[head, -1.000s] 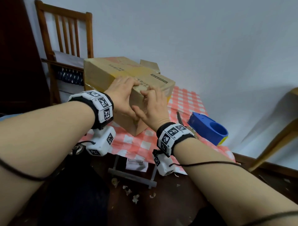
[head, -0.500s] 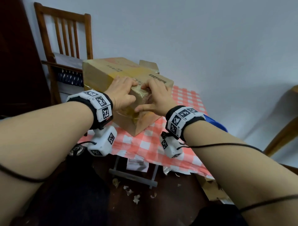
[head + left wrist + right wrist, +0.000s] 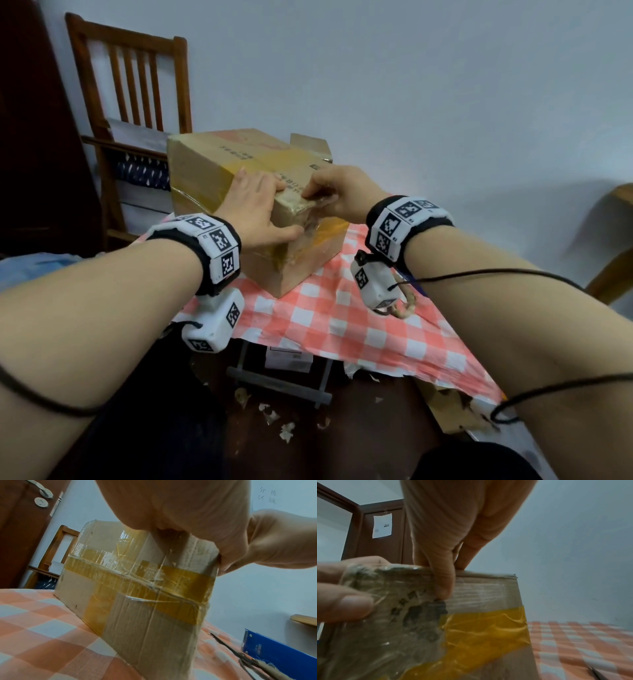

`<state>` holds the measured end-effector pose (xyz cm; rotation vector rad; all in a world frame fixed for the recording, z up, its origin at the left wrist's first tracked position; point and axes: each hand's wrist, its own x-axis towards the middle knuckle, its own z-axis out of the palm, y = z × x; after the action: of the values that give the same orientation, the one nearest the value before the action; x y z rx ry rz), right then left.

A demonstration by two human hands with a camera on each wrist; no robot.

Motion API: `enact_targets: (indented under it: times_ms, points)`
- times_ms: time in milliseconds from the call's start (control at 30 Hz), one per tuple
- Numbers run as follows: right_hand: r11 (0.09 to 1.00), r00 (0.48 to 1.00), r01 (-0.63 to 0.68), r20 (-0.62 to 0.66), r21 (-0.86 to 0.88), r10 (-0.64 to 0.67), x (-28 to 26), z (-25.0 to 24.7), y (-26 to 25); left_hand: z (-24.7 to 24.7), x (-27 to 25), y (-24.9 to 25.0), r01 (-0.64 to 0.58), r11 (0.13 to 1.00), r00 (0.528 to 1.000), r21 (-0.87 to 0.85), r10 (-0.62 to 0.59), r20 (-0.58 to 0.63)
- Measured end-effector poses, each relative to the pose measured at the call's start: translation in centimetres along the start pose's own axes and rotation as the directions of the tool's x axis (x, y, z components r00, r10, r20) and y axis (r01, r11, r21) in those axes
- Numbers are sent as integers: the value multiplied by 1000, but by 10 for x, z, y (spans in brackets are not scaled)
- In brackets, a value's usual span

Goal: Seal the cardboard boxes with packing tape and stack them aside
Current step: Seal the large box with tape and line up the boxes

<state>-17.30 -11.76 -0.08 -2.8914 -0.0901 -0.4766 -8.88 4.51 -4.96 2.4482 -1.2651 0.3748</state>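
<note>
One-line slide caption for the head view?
Both hands, left hand and right hand, press clear tape onto the corner of a cardboard box on a checked tablecloth, chair behind.

A table covered by a red-and-white checked cloth (image 3: 346,325) fills the middle of the head view. A taped cardboard box (image 3: 205,171) stands on it at centre. Scissors (image 3: 240,657) and a blue tape dispenser (image 3: 281,657) lie at the lower right of the left-wrist view.

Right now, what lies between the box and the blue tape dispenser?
In the left wrist view, scissors lie on the checked cloth between the box and the dispenser. The head view hides that stretch behind the right wrist.
</note>
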Motion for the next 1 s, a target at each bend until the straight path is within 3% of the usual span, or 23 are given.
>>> enact_targets:
  times_ms: [133, 233, 467, 600, 867, 1000]
  points:
    - [998, 997, -16, 68, -64, 21, 1, 3, -12, 0, -1, 0, -26, 999, 999, 41, 25, 23]
    - [996, 999, -11, 34, -88, 14, 3, 5, -15, 0, -3, -1, -30, 997, 999, 76, 28, 26]
    - [996, 997, -22, 79, 89, 15, 6, -8, 0, 1, -3, 2, -17, 999, 1000, 41, 17, -11]
    - [993, 988, -96, 127, 67, 87, 10, -8, -5, 3, -2, 4, 7, 999, 1000, 52, -6, -13]
    - [979, 994, -88, 73, 184, 76, 4, -12, 9, 3, 0, 4, 0, 998, 1000, 64, 0, 2]
    - [971, 978, -198, 90, 133, 187, 0, -17, 16, 4, 0, 6, -6, 996, 1000, 86, 5, 0]
